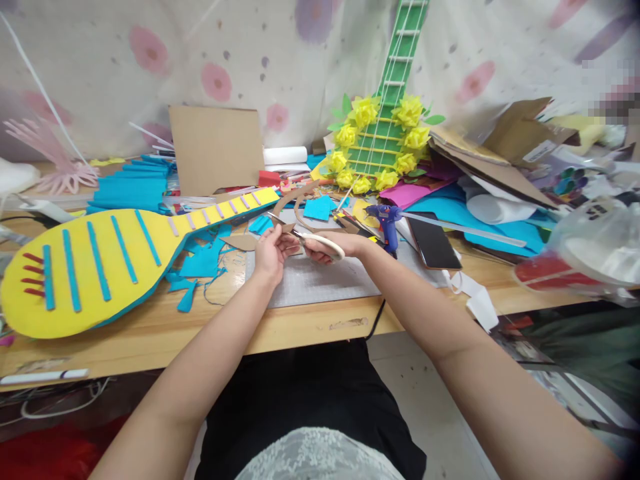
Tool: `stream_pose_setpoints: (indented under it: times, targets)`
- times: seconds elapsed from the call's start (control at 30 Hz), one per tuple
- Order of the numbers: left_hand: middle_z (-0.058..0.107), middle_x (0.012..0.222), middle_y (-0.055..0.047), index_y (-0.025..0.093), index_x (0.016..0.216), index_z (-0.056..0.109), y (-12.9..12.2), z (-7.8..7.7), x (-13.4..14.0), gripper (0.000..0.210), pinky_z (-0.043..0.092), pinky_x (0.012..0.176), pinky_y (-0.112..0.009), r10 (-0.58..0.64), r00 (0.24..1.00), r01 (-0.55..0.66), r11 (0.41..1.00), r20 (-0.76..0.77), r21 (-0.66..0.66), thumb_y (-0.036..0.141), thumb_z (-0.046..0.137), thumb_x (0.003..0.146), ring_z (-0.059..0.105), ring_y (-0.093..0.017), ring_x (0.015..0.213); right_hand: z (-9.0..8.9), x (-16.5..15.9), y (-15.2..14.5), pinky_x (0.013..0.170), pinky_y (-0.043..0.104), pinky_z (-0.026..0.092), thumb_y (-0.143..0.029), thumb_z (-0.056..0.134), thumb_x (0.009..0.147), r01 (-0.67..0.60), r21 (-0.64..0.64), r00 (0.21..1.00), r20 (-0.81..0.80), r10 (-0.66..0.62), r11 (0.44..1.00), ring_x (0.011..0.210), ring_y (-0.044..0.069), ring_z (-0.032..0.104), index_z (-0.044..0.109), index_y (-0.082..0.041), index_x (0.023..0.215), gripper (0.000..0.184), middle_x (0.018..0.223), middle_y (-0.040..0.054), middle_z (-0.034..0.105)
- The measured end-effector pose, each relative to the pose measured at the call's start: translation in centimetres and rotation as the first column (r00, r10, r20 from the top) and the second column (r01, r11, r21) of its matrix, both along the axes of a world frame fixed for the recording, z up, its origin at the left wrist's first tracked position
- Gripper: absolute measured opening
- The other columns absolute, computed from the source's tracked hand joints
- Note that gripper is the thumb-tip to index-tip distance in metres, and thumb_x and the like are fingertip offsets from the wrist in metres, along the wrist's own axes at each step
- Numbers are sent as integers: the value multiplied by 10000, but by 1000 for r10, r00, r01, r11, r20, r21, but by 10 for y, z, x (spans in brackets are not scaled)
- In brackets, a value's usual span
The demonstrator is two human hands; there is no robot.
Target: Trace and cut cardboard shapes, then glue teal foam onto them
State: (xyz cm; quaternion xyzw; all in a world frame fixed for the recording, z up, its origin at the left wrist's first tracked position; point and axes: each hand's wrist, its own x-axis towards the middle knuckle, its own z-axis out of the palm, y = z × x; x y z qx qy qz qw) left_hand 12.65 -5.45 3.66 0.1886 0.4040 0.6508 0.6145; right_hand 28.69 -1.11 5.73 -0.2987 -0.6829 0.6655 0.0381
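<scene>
My right hand [316, 249] is closed round the cream handles of a pair of scissors [334, 248], whose blades point left. Close by, my left hand [273, 257] pinches a small brown piece of cardboard [289, 229] at the blades; the fingers cover most of it. Both hands are just above a grey cutting mat [325, 283]. Beyond them lie a curved cardboard strip [299, 212] and a blue paper square [320, 208]. Left of my left hand is a leaf-shaped cardboard piece [239, 242].
A yellow lute-shaped craft [125, 267] covers the table's left. Behind stands a green stringed craft [385, 133] ringed with yellow paper flowers. A blue glue gun [386, 223], a black phone [434, 243] and a bagged red-and-white tub [575, 260] are on the right. Blue scraps [200, 260] lie left.
</scene>
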Motion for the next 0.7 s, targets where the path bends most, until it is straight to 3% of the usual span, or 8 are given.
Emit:
stream_pose_setpoints:
  times: [0.2, 0.57, 0.7]
  targets:
    - [551, 465, 20, 146, 552, 525, 2, 3, -3, 237, 470, 485, -206, -20, 979, 24, 1000, -203, 17, 214, 670, 727, 548, -100, 405, 5, 16, 6, 431, 166, 312, -687, 457, 768, -73, -49, 997, -13, 72, 996, 500, 44, 330, 463, -141, 805, 547, 604, -58, 335]
    - [512, 409, 42, 163, 541, 518, -3, -1, 7, 237, 422, 437, -181, 66, 968, -41, 993, -241, 108, 191, 589, 766, 474, -77, 370, 4, 17, 11, 495, 192, 366, -698, 411, 776, -234, 95, 972, -16, 236, 968, 534, 57, 365, 437, -150, 782, 549, 619, -50, 348]
    - [505, 419, 50, 164, 565, 507, -2, -2, 6, 227, 410, 437, -180, 70, 970, -47, 994, -232, 102, 232, 641, 736, 481, -77, 375, 5, 15, 10, 464, 182, 344, -672, 413, 800, -199, 144, 980, 7, 200, 969, 510, 52, 357, 417, -157, 727, 520, 594, -53, 342]
